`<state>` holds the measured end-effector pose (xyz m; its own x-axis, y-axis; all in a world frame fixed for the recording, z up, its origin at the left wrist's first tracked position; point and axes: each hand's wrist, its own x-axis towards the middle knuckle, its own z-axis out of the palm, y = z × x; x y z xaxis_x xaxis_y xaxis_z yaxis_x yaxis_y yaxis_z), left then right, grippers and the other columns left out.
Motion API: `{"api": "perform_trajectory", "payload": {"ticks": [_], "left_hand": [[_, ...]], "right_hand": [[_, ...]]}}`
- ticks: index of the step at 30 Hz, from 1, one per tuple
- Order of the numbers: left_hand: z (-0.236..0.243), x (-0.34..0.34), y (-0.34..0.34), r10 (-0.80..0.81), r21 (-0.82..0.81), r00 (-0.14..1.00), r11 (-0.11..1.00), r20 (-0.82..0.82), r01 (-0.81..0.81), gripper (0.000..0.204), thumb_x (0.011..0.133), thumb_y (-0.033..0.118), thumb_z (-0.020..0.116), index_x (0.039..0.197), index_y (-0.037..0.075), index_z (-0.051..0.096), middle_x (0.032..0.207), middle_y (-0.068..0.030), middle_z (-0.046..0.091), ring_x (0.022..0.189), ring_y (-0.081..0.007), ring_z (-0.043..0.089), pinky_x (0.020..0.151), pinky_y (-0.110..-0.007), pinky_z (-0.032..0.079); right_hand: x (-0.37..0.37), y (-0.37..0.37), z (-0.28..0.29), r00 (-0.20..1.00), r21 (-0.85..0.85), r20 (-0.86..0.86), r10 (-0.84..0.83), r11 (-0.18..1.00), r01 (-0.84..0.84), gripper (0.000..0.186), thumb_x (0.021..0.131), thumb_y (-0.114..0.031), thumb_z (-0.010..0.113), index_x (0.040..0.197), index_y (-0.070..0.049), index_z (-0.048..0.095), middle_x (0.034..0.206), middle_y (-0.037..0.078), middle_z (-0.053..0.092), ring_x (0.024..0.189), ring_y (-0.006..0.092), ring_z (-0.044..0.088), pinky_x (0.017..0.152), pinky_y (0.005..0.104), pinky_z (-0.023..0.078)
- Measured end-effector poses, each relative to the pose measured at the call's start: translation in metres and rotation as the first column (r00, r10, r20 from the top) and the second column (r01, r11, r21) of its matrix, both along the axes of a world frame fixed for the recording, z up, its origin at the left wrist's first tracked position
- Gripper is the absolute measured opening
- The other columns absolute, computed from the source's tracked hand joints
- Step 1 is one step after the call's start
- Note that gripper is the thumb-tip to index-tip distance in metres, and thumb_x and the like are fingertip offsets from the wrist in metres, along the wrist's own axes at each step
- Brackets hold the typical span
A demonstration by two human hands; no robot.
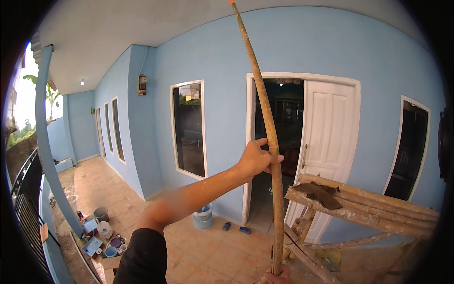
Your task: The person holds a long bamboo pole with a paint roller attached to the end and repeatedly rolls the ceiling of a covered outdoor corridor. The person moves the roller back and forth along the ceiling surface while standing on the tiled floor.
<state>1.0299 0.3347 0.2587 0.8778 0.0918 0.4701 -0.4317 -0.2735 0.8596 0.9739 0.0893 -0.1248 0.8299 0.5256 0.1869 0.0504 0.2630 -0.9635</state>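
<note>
A long bamboo pole point(265, 111) stands nearly upright before me, bowed slightly and leaning left at its top. Its orange tip point(232, 2) reaches the upper edge of the picture, against the white ceiling point(156, 21). Partway up, my left hand point(259, 158) is closed round the pole, the arm stretched out from the lower left. Low down, at the bottom edge, my right hand point(279, 275) grips the pole's lower part; most of that hand is cut off. Behind the pole are a blue wall point(222, 57) and a white door point(331, 123) beside a dark doorway.
A bamboo scaffold point(364, 208) with a brown scrap point(319, 194) on it stands at right. On the tiled floor point(189, 255) are a bucket point(203, 218), blue sandals point(244, 230) and several paint containers point(111, 251). Windows point(190, 128) line the wall; a black railing point(29, 203) runs left.
</note>
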Motion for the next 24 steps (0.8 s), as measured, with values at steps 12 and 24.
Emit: {"api": "perform_trajectory", "payload": {"ticks": [12,24], "left_hand": [[0.067,0.096,0.162,0.293,-0.173,0.95,0.946,0.106,-0.273,0.07,0.086,0.004,0.075,0.143,-0.015,0.039,0.098,-0.0205,0.069,0.08,-0.027,0.073,0.074,-0.038,0.064],[0.031,0.057,0.181,0.3,-0.162,0.944,0.947,0.141,-0.277,0.068,0.088,0.006,0.073,0.143,-0.016,0.041,0.095,-0.0167,0.068,0.085,-0.0246,0.072,0.075,-0.038,0.064]], "right_hand": [[0.074,0.182,0.129,0.977,0.15,0.066,0.202,0.966,-0.21,0.016,0.089,-0.003,0.07,0.086,-0.002,0.054,0.059,0.002,0.052,0.045,0.0093,0.048,0.042,0.0279,0.038],[0.043,0.207,0.097,0.984,0.156,0.051,0.168,0.972,-0.174,0.024,0.087,-0.006,0.072,0.077,-0.013,0.051,0.059,-0.006,0.048,0.044,0.006,0.044,0.039,0.0252,0.036]]}}
